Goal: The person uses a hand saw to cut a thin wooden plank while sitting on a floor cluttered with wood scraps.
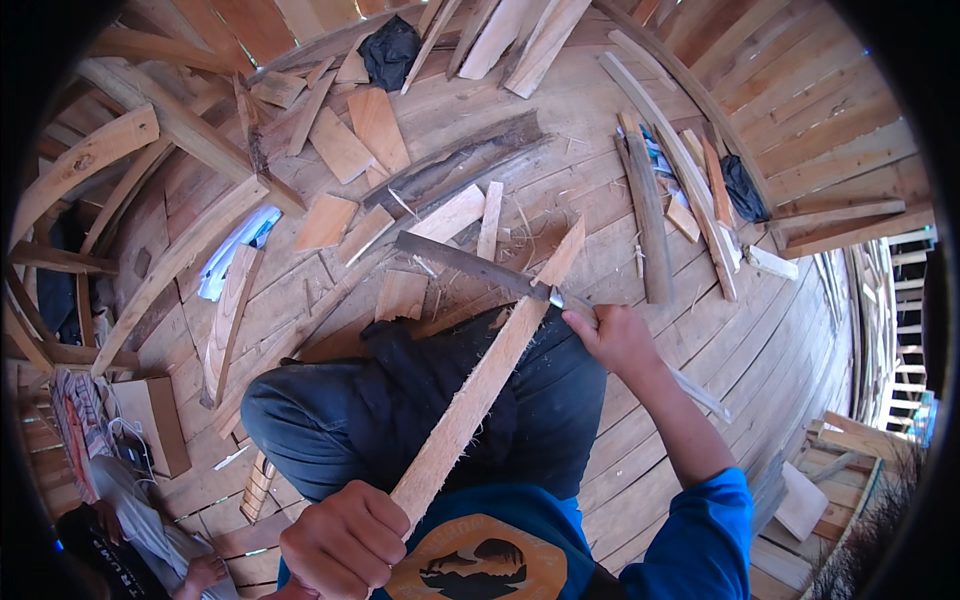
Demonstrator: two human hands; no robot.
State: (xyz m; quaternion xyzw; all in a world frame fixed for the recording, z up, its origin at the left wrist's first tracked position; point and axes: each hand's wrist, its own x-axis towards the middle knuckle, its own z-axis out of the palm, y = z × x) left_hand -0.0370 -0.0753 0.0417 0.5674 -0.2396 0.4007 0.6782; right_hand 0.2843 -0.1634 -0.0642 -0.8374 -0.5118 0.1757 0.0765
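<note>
My left hand (345, 540) is closed around the near end of a long, pale wooden strip (480, 390). The strip slants up and to the right across my lap, with frayed fibres along its edges and a pointed far end. In my right hand (618, 338) is the handle of a machete (470, 264), its long dark blade pointing left. A shiny metal collar sits where blade and handle meet. The blade's handle end crosses the strip near its far part; I cannot tell how deep it bites. Dark cloth (400, 370) lies over my legs.
Offcuts (340, 145), shavings and a curved dark slab (460, 165) lie on the plank floor ahead. Curved beams (190, 270) stand at left. Another person's hand (205, 575) shows at lower left by a cardboard box (155, 425). Long boards (690, 200) lie at right.
</note>
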